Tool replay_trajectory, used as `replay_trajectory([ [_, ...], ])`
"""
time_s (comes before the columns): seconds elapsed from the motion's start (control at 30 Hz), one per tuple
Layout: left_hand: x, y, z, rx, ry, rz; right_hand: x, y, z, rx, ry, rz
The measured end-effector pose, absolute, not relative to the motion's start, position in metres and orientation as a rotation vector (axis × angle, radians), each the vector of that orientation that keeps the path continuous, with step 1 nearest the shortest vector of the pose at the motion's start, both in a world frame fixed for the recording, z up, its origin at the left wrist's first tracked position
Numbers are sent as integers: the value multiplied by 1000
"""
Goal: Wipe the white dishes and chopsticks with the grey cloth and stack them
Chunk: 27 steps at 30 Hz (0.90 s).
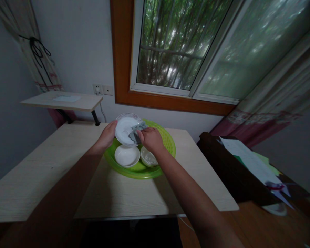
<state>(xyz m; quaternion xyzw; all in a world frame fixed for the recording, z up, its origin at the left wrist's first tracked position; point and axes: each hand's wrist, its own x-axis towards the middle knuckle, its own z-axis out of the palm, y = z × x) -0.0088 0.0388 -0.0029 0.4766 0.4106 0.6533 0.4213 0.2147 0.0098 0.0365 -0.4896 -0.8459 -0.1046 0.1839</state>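
Note:
My left hand (107, 136) grips the left rim of a white plate (125, 128) with a patterned edge, tilted toward me above a green plastic basket (139, 174). A grey cloth (136, 132) is pinched in my right hand (152, 138) and pressed against the plate's inner face on its right side. Below the plate, a white bowl (127, 156) rests in the basket at the left. Another white bowl (148, 157) sits beside it, partly hidden under my right hand and wrist.
The basket stands on a pale wooden table (134, 199). At the back left is a raised shelf (64, 101) on black legs, with a sheet of paper on it. A dark brown piece of furniture (229, 168) bearing papers is to the right. Behind are a window and wall sockets (103, 90).

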Motion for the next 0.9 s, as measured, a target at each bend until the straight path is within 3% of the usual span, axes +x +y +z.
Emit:
replay_trajectory([
  [0.17, -9, 39, -3, 1164, 998, 1650, 216, 9, 35, -1269, -2453, -266],
  [0.5, -4, 33, 3, 1163, 1051, 1568, 213, 9, 22, -597, -2620, 21],
  [0.9, 0, 28, 13, 1381, 1091, 1356, 202, 12, 17, -535, -2671, -219],
])
